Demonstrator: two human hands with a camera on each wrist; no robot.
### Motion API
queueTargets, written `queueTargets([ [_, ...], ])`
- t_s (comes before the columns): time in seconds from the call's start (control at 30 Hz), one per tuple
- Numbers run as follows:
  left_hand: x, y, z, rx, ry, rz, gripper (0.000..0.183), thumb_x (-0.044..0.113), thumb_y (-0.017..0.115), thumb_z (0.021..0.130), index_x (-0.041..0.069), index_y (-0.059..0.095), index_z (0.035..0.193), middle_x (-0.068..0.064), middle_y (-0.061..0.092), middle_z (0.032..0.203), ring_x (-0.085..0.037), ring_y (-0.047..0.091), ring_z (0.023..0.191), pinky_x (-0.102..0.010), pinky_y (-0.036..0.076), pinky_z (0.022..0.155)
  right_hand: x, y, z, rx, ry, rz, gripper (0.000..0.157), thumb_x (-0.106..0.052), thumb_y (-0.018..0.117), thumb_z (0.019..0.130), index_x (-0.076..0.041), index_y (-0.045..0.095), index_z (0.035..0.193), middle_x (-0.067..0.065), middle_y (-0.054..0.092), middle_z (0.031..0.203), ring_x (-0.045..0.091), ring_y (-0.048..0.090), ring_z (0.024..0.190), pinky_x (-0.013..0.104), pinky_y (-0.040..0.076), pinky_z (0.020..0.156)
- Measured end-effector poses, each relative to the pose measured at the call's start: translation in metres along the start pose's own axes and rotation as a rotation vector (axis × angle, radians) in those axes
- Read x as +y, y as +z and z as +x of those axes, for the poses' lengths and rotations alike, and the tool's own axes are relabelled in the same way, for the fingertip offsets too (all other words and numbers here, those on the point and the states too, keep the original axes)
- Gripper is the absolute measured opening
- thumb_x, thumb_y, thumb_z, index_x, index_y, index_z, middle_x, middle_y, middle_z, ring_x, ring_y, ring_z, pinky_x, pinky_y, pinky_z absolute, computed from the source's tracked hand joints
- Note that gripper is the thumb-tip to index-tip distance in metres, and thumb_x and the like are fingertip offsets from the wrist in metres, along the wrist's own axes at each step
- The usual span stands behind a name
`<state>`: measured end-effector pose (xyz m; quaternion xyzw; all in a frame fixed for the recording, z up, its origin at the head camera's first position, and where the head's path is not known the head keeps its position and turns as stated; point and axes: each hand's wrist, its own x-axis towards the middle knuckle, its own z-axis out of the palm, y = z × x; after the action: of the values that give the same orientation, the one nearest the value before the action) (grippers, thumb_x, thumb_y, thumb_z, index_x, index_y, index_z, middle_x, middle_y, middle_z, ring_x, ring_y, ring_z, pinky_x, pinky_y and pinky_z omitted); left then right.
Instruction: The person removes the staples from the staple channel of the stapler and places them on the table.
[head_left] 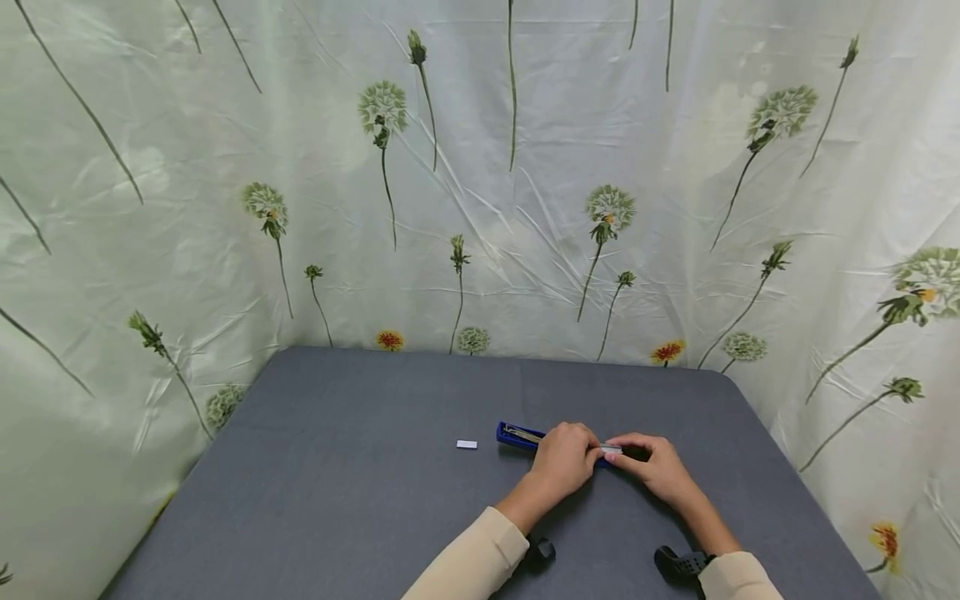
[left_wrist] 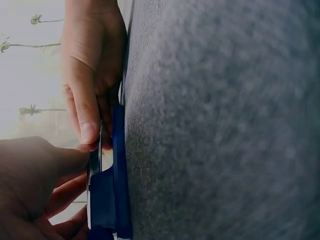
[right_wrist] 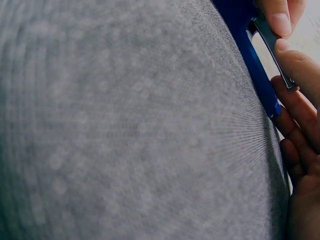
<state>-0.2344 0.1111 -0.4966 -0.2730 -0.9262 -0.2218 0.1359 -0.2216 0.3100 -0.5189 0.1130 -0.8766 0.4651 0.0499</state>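
A blue stapler (head_left: 517,432) lies on the grey table with its top swung open. My left hand (head_left: 564,457) covers its middle and grips it, the thumb at the metal magazine in the left wrist view. My right hand (head_left: 660,468) pinches the magazine's free end, thumb above and a finger below; the right wrist view shows the blue base (right_wrist: 260,75) under it. Between the hands a pale strip (head_left: 611,449) shows at the magazine; whether it is staples is unclear. A separate small staple strip (head_left: 467,444) lies left of the stapler.
The grey table (head_left: 337,483) reaches back to a pale curtain (head_left: 480,167) printed with dandelions. A black strap (head_left: 682,562) sits on the right wrist, and a dark wrist device (head_left: 542,550) shows by the left sleeve.
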Motion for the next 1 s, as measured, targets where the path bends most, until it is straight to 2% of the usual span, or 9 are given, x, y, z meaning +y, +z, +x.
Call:
queueTargets([
  [0.3, -0.0022, 0.0040, -0.0007, 0.016, 0.004, -0.056, 0.008, 0.029, 0.071, 0.089, 0.025, 0.078, 0.090, 0.015, 0.072, 0.096, -0.003, 0.065, 0.085, -0.021, 0.052, 0.074, 0.0018, 0.0003, 0.0013, 0.002, 0.010, -0.005, 0.024, -0.031, 0.076, 0.085, -0.018, 0.075, 0.104, 0.002, 0.074, 0.102, 0.003, 0.065, 0.090, 0.022, 0.051, 0.078],
  [0.6, -0.0036, 0.0073, 0.0008, -0.004, -0.056, -0.145, 0.010, 0.039, 0.070, 0.089, 0.034, 0.076, 0.095, 0.017, 0.069, 0.101, -0.001, 0.065, 0.086, -0.019, 0.052, 0.069, 0.0044, 0.0008, 0.0002, 0.003, 0.019, -0.055, 0.023, -0.033, 0.075, 0.085, -0.020, 0.075, 0.104, 0.001, 0.073, 0.103, 0.002, 0.063, 0.090, 0.023, 0.050, 0.078],
  [0.83, -0.0003, 0.0040, 0.0029, 0.020, -0.062, -0.139, 0.012, 0.045, 0.070, 0.087, 0.036, 0.075, 0.095, 0.017, 0.069, 0.099, -0.001, 0.063, 0.077, -0.017, 0.048, 0.062, 0.0020, 0.0007, -0.0004, 0.006, 0.018, -0.062, 0.024, -0.032, 0.075, 0.085, -0.019, 0.074, 0.105, 0.002, 0.073, 0.103, 0.001, 0.063, 0.091, 0.023, 0.050, 0.079],
  [1.0, 0.0008, 0.0043, 0.0054, 0.034, -0.069, -0.136, 0.012, 0.048, 0.071, 0.085, 0.037, 0.074, 0.091, 0.019, 0.068, 0.095, -0.002, 0.063, 0.077, -0.019, 0.049, 0.062, 0.0022, 0.0007, -0.0006, 0.004, 0.029, -0.069, 0.025, -0.029, 0.075, 0.086, -0.016, 0.074, 0.107, 0.004, 0.073, 0.105, 0.001, 0.062, 0.091, 0.023, 0.050, 0.078],
])
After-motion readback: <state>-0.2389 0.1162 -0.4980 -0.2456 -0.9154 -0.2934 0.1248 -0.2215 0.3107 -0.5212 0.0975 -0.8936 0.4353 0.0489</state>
